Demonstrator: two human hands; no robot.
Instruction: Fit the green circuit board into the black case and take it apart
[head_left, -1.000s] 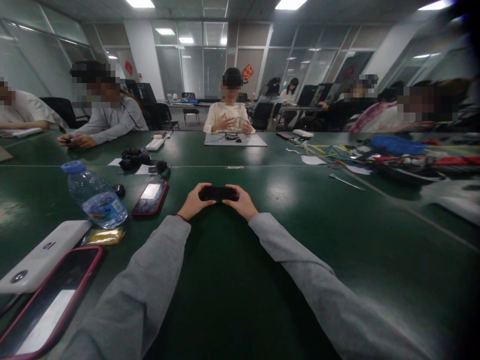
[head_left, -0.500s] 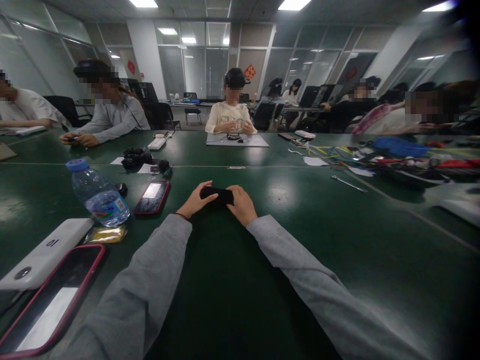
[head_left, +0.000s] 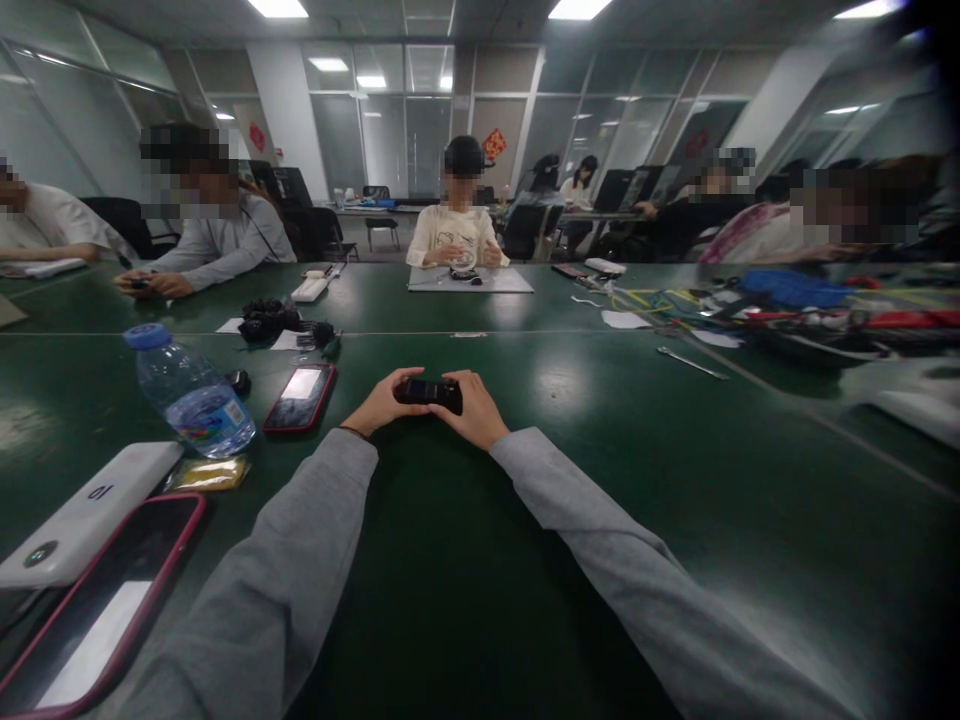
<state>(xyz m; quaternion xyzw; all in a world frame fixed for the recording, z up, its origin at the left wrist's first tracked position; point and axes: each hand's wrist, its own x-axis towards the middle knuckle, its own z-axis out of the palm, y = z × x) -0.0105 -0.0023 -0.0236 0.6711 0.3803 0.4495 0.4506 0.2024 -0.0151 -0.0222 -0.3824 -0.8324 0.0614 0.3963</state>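
Observation:
A small black handheld device [head_left: 429,392], long and flat with what looks like a dark screen, is held sideways between my two hands above the green table [head_left: 465,560]. My left hand [head_left: 384,402] grips its left end, the thumb along the near edge. Around the right end closes my right hand [head_left: 474,408], with its thumb on the near edge too. Left of my left hand lies a phone in a red case [head_left: 300,398]. The device's underside is hidden.
On the left stand a water bottle [head_left: 199,400], a yellow packet [head_left: 210,473], a white power bank [head_left: 90,515] and a larger red-cased phone [head_left: 105,610]. Black cables [head_left: 274,322] lie farther back. Tweezers [head_left: 691,364] and tangled coloured cables [head_left: 795,300] are on the right. Co-workers sit around.
The device has tilted, so its screen face now shows. My right thumb has moved to its near edge. The whole view has shifted slightly.

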